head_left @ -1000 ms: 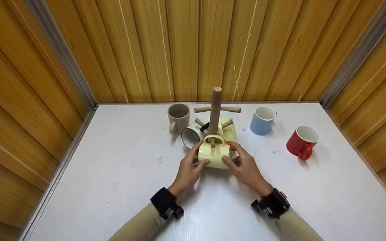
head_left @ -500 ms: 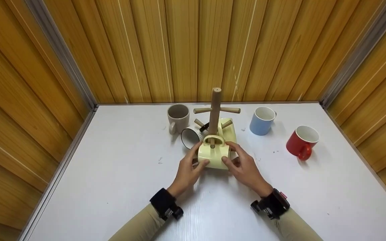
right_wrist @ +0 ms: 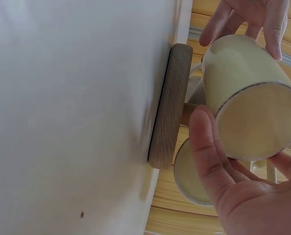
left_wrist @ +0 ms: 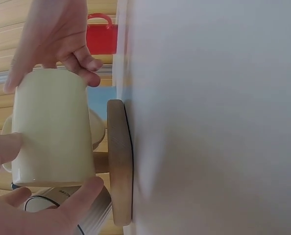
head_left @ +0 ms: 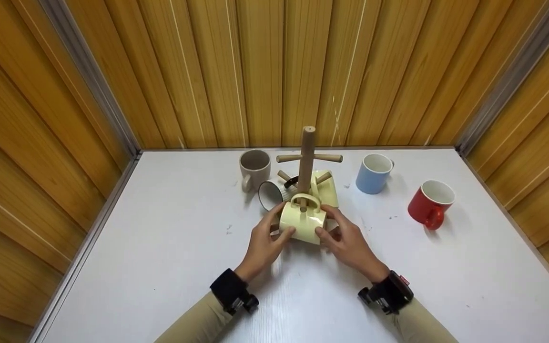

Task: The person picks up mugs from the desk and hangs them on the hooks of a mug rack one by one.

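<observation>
Both hands hold a pale yellow mug [head_left: 302,223] lying sideways, its handle on top, in front of a wooden mug tree [head_left: 306,164]. A lower peg's end shows inside the handle's loop. My left hand [head_left: 264,242] grips the base end between thumb and fingers; my right hand [head_left: 352,244] grips the rim end. The right wrist view shows the mug's open mouth [right_wrist: 258,122] facing the right palm. Behind it, a white mug with a black rim [head_left: 271,194] and another pale yellow mug [head_left: 328,189] are at the tree's lower pegs, partly hidden.
A taupe mug [head_left: 255,169] stands behind left. To the right stand a blue mug [head_left: 372,176] and a red mug [head_left: 428,204]. The tree's wooden base [right_wrist: 170,110] sits on the white table [head_left: 169,247], with wood-panelled walls [head_left: 260,71] around it.
The held yellow mug has tipped slightly, its rim end now lower and its handle leaning right. My left hand has shifted a little left with it. The other mugs stay put.
</observation>
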Motion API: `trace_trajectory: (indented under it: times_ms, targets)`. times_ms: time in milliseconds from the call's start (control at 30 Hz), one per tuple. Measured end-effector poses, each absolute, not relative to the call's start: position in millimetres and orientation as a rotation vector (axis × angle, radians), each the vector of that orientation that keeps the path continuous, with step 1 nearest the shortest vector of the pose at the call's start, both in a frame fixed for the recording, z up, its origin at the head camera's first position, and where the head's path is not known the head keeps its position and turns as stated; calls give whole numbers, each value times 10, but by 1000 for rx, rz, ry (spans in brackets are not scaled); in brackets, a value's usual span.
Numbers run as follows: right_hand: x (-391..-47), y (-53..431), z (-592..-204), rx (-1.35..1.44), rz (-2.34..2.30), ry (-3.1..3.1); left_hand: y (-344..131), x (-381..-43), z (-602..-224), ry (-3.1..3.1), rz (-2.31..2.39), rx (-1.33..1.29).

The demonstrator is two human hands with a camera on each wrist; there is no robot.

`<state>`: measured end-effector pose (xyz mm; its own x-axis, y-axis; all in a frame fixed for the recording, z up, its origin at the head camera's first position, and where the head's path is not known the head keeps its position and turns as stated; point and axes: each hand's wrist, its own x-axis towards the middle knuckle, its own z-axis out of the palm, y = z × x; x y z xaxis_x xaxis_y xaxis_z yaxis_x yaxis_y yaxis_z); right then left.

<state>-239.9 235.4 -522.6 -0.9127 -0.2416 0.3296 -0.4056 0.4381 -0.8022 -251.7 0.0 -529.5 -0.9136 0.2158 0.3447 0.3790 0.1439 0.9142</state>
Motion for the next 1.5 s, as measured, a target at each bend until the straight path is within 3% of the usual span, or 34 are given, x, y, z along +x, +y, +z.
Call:
trace_trajectory:
  times_ms: [367,667,1067,1500]
  targets:
    - [-2448,2492,-5125,559,1347,-2534,26,-2447,-5126,-2218,-1463,-509]
    - [-2506,2590,-4923,450,1156,-2524,134,-2469,-4904,-2114,-1248,-626]
    - [-2628,2542,-4809,421,1116,-2447,287,-2596,-4659,-2222,-1236,-695]
    - [-2806,2521,-4685,401,1076,-2384,391,-2714,-4651,-2229,-1258,-728]
